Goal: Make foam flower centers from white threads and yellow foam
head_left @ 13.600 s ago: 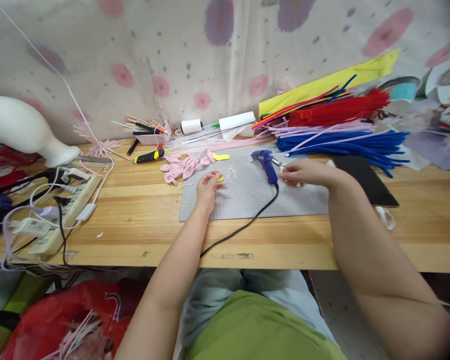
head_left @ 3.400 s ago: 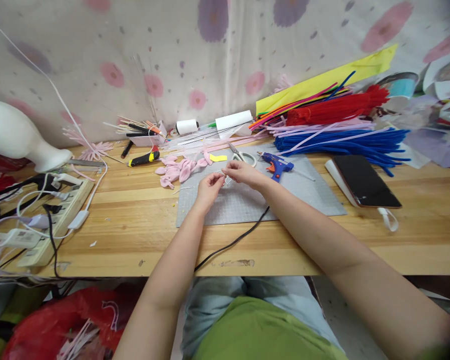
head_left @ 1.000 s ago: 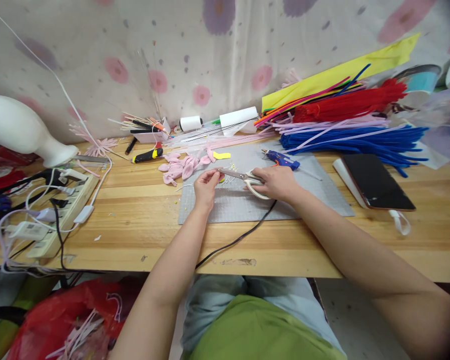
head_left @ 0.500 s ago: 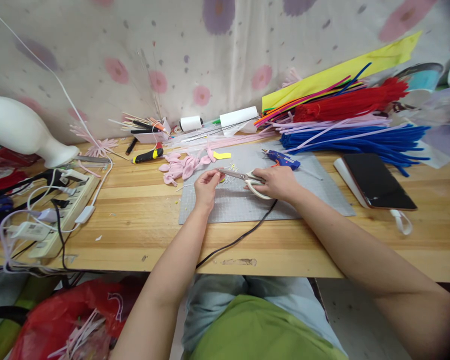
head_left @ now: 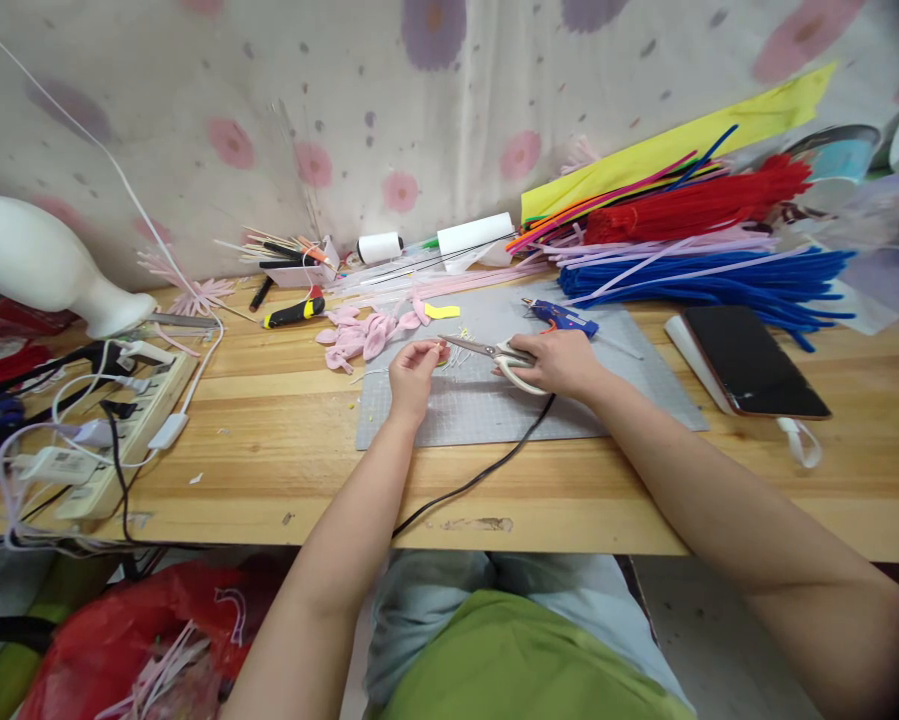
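My right hand (head_left: pixel 561 362) is closed round the white handles of a pair of scissors (head_left: pixel 520 375), whose blades point left. The blade tips reach the fingertips of my left hand (head_left: pixel 413 375), which is pinched; what it holds is too small to make out, with a bit of yellow showing by the fingers. Beneath both hands lies a grey cutting mat (head_left: pixel 464 425). Thin white and yellow stems (head_left: pixel 462 347) are scattered on it beside the blades. Behind my left hand are several pink petal-like pieces (head_left: pixel 374 335) and a small yellow strip (head_left: pixel 441 312).
A blue glue gun (head_left: pixel 565 318) rests just beyond my right hand, and a black cord (head_left: pixel 486 475) crosses the front. Blue pipe cleaners (head_left: pixel 704 285) and red pipe cleaners (head_left: pixel 689 205) are piled at back right. A phone (head_left: pixel 756 362) stands right, a power strip (head_left: pixel 134 430) left.
The scissors have drawn slightly right, and their handles look closer together. My left hand keeps its pinch in nearly the same place.
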### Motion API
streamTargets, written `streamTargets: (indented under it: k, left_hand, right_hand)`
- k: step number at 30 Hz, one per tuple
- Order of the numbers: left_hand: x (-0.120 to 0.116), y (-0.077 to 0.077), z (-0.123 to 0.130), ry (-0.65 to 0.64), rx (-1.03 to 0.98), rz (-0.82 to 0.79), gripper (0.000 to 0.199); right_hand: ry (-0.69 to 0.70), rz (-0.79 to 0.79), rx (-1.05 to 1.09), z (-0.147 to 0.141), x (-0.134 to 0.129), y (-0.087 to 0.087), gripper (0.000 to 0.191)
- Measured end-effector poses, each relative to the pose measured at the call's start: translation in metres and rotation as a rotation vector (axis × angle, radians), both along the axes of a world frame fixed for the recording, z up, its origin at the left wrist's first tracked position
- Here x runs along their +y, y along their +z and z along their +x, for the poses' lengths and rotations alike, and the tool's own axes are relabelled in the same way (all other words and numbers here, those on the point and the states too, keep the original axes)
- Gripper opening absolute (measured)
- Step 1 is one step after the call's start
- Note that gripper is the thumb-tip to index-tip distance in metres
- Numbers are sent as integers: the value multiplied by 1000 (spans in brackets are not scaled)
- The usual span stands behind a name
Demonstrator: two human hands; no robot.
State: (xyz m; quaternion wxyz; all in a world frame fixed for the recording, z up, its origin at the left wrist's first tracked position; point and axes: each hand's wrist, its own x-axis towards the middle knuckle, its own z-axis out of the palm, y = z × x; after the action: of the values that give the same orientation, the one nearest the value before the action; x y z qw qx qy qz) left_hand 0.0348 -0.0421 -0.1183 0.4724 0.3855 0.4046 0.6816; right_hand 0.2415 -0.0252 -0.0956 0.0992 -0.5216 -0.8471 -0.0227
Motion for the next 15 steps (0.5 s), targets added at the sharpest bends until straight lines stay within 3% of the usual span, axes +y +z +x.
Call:
streamTargets:
  k: [15]
  left_hand:
    - [0,-1,-3,15,127,80,11]
  right_hand:
    - [79,28,-22,6,-1,1,44]
